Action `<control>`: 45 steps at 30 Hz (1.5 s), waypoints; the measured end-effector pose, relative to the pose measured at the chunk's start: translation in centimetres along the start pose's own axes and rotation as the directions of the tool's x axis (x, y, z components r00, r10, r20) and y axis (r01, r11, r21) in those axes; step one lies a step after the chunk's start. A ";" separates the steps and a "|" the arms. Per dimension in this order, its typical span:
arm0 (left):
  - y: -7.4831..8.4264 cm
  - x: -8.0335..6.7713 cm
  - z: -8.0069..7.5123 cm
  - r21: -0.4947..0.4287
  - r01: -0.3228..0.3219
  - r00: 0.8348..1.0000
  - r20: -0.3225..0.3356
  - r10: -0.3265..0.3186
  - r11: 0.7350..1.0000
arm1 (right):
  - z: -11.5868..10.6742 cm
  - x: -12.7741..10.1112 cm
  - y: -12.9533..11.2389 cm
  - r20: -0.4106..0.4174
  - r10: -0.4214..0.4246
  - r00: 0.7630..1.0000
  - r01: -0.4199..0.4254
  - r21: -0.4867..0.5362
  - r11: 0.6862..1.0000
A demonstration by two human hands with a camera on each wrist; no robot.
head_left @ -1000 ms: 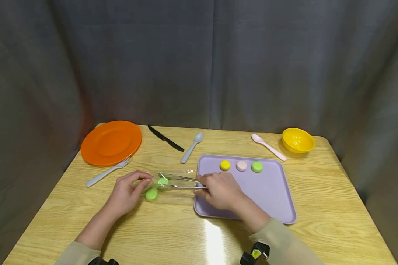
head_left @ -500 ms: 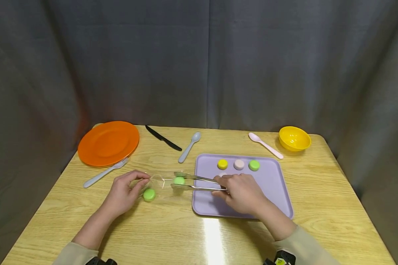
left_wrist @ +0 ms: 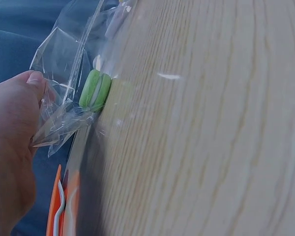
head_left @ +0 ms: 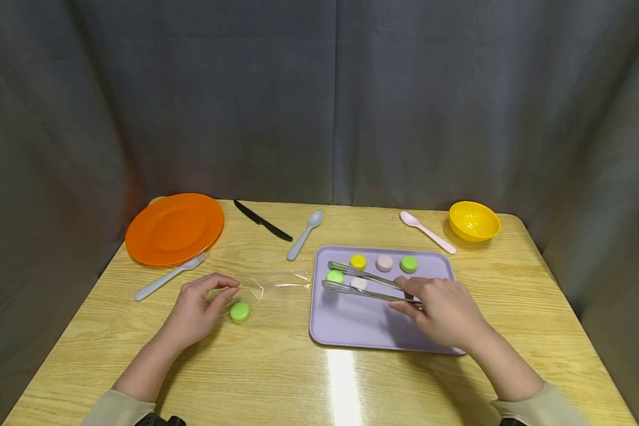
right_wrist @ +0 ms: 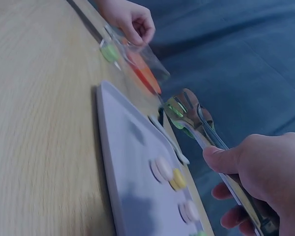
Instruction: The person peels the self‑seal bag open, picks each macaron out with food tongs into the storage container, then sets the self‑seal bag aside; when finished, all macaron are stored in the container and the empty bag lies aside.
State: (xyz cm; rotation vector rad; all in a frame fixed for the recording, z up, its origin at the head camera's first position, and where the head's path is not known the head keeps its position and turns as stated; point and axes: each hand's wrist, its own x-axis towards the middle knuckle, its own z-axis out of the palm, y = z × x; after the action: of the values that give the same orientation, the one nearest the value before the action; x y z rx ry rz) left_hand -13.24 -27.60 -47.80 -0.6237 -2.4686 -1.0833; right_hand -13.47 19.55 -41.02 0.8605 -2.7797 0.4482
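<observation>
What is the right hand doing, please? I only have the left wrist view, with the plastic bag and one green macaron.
Observer: The right hand holds metal tongs over the purple tray.
Operator: Thank you. Do the tongs carry anything?
Observer: Yes, a green macaron sits between their tips, above the tray's left end.
Operator: What else lies on that tray?
Observer: A row along its far edge: a yellow macaron, a pink macaron and a second green one, with a pale macaron nearer, between the tongs' arms.
</observation>
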 end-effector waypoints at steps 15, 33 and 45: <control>0.2 0.0 -0.3 0.004 0.010 1.000 0.010 -0.010 1.000 | -1.9 -4.1 4.1 0.030 0.128 0.991 -0.126 -0.053 0.991; 0.3 0.0 -0.3 -0.008 0.025 0.999 0.029 -0.024 1.000 | -0.7 -5.8 6.2 0.090 0.213 0.973 -0.209 -0.044 0.977; 0.6 0.4 -0.2 -0.019 0.031 0.999 0.035 -0.030 0.999 | -0.2 -3.4 2.7 -0.010 0.069 0.998 -0.068 0.050 0.996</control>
State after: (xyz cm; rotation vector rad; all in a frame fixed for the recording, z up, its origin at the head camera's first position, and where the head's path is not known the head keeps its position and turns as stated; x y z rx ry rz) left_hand -13.21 -27.32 -47.16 -0.6178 -2.5082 -1.1181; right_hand -12.23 23.48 -42.33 0.7718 -2.8049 0.5348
